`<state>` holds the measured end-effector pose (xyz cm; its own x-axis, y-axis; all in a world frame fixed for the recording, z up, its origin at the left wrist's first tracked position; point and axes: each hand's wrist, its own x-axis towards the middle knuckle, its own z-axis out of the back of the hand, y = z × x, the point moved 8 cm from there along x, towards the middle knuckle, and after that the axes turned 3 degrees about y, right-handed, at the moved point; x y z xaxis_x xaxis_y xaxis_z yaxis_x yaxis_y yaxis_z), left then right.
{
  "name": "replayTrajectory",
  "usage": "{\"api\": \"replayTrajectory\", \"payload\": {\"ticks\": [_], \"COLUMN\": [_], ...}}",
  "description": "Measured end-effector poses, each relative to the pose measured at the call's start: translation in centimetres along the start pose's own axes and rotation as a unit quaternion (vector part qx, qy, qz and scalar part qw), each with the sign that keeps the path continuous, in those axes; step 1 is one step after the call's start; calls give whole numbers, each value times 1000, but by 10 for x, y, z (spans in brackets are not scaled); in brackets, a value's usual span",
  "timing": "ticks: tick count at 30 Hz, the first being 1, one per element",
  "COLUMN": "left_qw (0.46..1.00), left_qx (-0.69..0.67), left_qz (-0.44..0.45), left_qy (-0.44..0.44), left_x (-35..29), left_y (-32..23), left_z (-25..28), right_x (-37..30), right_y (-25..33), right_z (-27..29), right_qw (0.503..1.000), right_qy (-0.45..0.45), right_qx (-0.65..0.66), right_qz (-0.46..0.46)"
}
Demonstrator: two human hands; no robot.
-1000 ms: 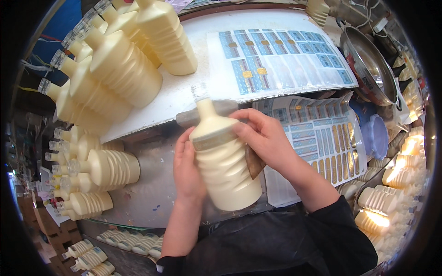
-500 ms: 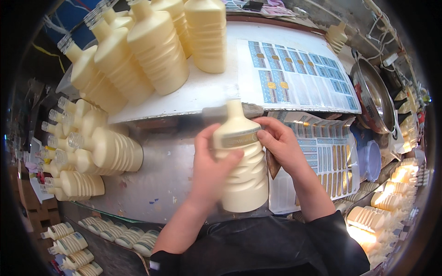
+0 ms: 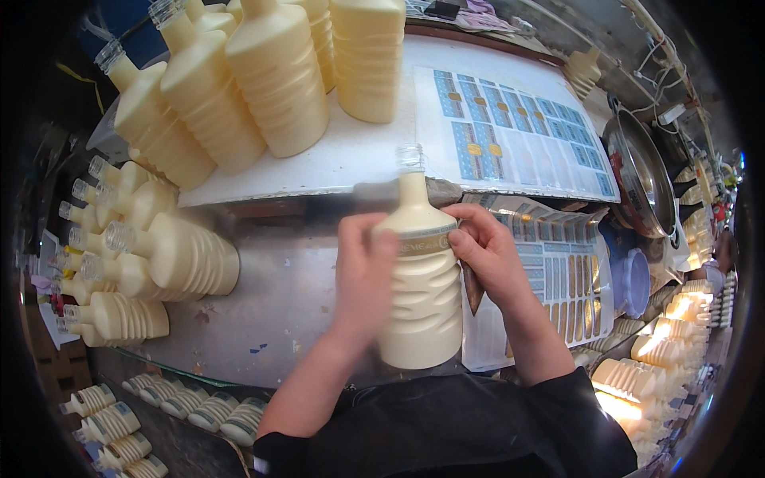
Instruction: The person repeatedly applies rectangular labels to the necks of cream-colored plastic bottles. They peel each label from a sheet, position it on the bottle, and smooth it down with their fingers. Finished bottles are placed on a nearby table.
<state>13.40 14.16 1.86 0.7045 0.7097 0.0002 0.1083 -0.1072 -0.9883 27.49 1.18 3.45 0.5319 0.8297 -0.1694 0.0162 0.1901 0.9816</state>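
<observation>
A cream plastic bottle (image 3: 421, 319) with a clear threaded neck stands upright in front of me, slightly tilted. A gold and grey label band (image 3: 426, 243) runs across its shoulder. My left hand (image 3: 362, 267) is wrapped against the bottle's left side, its thumb blurred at the label's left end. On the other side, my right hand (image 3: 486, 247) pinches the bottle at the label's right end, thumb on the front. Below those fingers a pointed brown piece (image 3: 472, 288) sticks out; whether I hold it is hidden.
Several unlabelled cream bottles (image 3: 279, 88) stand on the white shelf (image 3: 382, 151), and more lie at left (image 3: 187, 259). Label sheets (image 3: 518, 135) are spread at right, beside a metal pan (image 3: 649, 171) and a purple tub (image 3: 632, 283). Labelled bottles (image 3: 187, 401) lie lower left.
My left thumb has moved left across the label, toward the bottle's left edge. The right hand stays at the label's right end. The view has shifted slightly.
</observation>
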Motion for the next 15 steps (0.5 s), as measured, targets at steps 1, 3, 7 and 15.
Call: {"api": "replayTrajectory", "payload": {"ticks": [1, 3, 7, 15], "left_qw": [1000, 996, 974, 997], "left_qx": [-22, -67, -195, -52], "left_qz": [15, 47, 104, 45], "left_qy": [8, 24, 47, 28], "left_x": [0, 1, 1, 3], "left_y": [1, 3, 11, -1], "left_z": [0, 0, 1, -2], "right_x": [0, 1, 0, 1], "right_y": [0, -3, 3, 1], "right_z": [0, 1, 0, 0], "right_qw": [1000, 1000, 1000, 1000], "right_qy": [-4, -12, -18, -17], "right_qx": [2, 7, -7, 21], "right_qz": [3, 10, 6, 3]}}
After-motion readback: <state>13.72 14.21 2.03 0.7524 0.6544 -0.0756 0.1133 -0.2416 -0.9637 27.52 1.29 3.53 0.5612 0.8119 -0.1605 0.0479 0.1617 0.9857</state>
